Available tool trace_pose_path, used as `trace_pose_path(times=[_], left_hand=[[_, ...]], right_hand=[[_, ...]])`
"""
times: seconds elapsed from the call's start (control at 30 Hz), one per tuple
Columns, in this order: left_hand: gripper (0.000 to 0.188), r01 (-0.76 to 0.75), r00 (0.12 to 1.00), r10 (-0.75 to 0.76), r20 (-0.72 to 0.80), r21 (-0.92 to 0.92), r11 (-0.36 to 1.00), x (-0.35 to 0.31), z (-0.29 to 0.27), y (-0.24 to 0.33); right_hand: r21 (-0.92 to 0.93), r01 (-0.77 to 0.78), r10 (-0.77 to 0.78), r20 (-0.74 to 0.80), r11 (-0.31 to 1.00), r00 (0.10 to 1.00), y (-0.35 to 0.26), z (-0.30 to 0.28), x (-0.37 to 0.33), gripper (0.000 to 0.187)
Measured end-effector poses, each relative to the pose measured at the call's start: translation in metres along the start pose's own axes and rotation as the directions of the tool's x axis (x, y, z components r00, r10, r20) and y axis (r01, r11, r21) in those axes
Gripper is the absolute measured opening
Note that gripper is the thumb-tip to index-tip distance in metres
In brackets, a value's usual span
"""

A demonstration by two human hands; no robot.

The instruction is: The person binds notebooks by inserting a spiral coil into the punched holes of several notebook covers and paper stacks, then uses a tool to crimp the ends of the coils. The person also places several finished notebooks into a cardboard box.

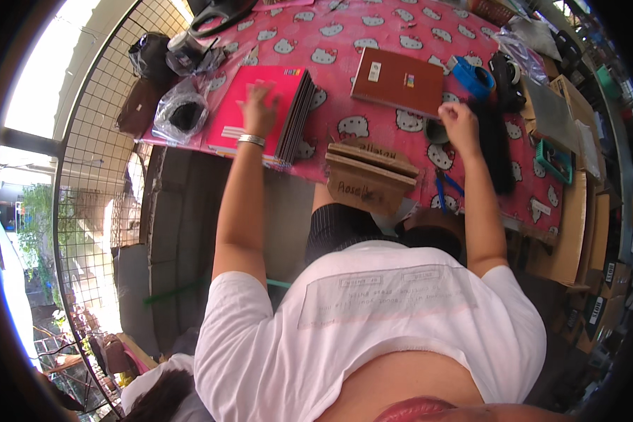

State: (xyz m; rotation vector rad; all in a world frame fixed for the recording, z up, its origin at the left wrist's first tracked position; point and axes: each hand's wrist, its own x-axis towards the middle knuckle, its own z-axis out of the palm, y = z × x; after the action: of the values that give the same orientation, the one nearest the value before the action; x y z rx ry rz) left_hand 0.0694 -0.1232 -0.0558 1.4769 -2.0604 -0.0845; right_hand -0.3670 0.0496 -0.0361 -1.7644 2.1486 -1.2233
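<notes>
A stack of bright red notebooks [253,116] lies at the left of the table's near edge. My left hand [259,109] is over the top notebook with its fingers spread, holding nothing; whether it touches the cover is hard to tell. Right of the stack, a brown-covered notebook [394,81] lies at a slant. At its near right corner my right hand [460,126] is closed, with thumb and fingers pinched on the corner. Between my arms, a folded cardboard piece with handwriting [369,179] stands at the table edge.
Blue-handled pliers [443,191], a blue tape roll [473,77] and a black fuzzy item [496,148] are near my right arm. A green tray [553,163] sits farther right. Plastic-wrapped goods [181,112] stand left of the stack on the pink patterned tablecloth [330,42].
</notes>
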Motion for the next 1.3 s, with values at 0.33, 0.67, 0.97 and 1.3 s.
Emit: trace_pose_path(times=[0.33,0.67,0.97,1.3], left_hand=[[0.058,0.296,0.951,-0.296,-0.089,-0.012,0.955,-0.056,-0.059,-0.103],[0.031,0.098,0.991,-0.082,-0.106,0.156,0.983,-0.171,-0.043,0.049],[0.023,0.133,0.988,-0.111,-0.104,0.246,0.960,-0.167,-0.046,0.048],[0.012,-0.363,0.930,0.337,-0.149,-0.216,0.907,-0.048,-0.035,0.165]], right_hand=[[-0.424,-0.513,0.568,0.003,0.746,0.823,0.072,0.086,0.069,0.059],[-0.453,-0.521,0.550,-0.077,0.724,0.831,0.048,0.087,0.065,0.069],[-0.513,-0.520,0.556,-0.096,0.683,0.826,0.026,0.078,0.068,0.069],[-0.323,-0.579,0.618,0.021,0.748,0.786,0.043,0.081,0.088,0.085]])
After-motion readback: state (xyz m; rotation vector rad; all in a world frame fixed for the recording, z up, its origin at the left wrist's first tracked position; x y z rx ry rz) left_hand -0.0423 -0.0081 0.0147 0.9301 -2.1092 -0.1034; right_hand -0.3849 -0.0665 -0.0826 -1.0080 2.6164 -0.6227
